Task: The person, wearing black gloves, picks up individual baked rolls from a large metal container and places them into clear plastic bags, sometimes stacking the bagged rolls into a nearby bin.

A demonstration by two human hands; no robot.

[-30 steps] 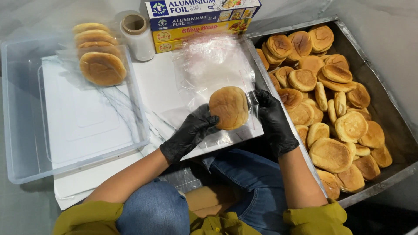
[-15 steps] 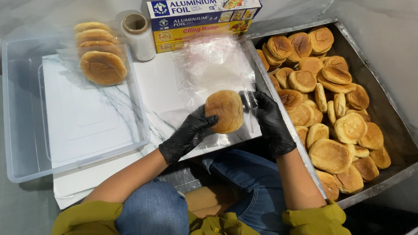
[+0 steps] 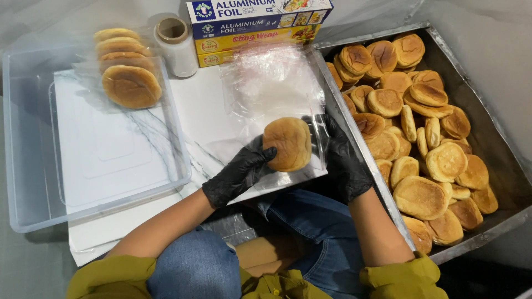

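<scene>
1. Bun (image 3: pixel 286 144) sits between my two gloved hands, above a sheet of clear cling film (image 3: pixel 271 88) spread on the white board (image 3: pixel 111 160).
2. My left hand (image 3: pixel 238 174) grasps the bun's near-left edge, fingers curled on it.
3. My right hand (image 3: pixel 343 160) touches the film at the bun's right side; I cannot tell whether it is clenched on it.
4. Wrapped buns (image 3: pixel 128 83) stand in a row inside the clear plastic bin (image 3: pixel 33 138) on my left.
5. Loose buns (image 3: pixel 421 138) fill the metal tray (image 3: pixel 499 144) on my right.
6. A film roll (image 3: pixel 174 47) and flat boxes (image 3: pixel 255 25) lie beyond the board.
</scene>
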